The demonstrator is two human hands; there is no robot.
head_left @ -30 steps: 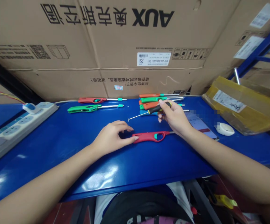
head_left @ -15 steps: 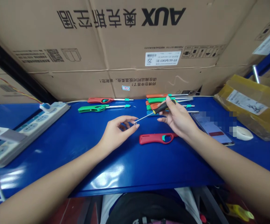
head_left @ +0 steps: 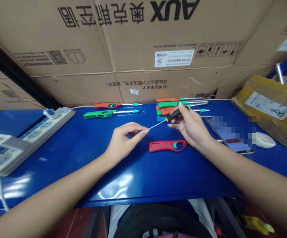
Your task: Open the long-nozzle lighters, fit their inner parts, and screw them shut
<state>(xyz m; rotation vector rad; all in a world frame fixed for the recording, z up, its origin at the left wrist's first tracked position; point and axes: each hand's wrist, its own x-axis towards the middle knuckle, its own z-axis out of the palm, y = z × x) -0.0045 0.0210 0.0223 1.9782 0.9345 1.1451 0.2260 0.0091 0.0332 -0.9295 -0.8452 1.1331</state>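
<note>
My right hand [head_left: 191, 122] is closed round the black-and-yellow handle of a screwdriver [head_left: 174, 115], whose thin metal shaft slants down to the left. At its tip my left hand [head_left: 125, 138] pinches thumb and forefinger together; what lies between those fingertips is too small and hidden to name. Just below the hands a red long-necked lighter [head_left: 163, 146] with a green trigger lies on the blue table [head_left: 158, 178], its metal neck partly behind my right wrist. Behind my right hand several orange, green and blue lighters [head_left: 168, 99] lie in a group.
A red lighter [head_left: 108, 105] and a green lighter [head_left: 98, 114] lie at the back left. On the left is a power strip [head_left: 38, 134] with plugs. A phone [head_left: 232, 140], a white round object [head_left: 265, 140] and a taped parcel [head_left: 267, 105] are on the right. Cardboard [head_left: 130, 49] stands behind.
My left thumb and forefinger have closed together at the screwdriver's tip, where a small pale piece showed between them before. My right hand keeps its hold on the screwdriver. The view has shifted slightly.
</note>
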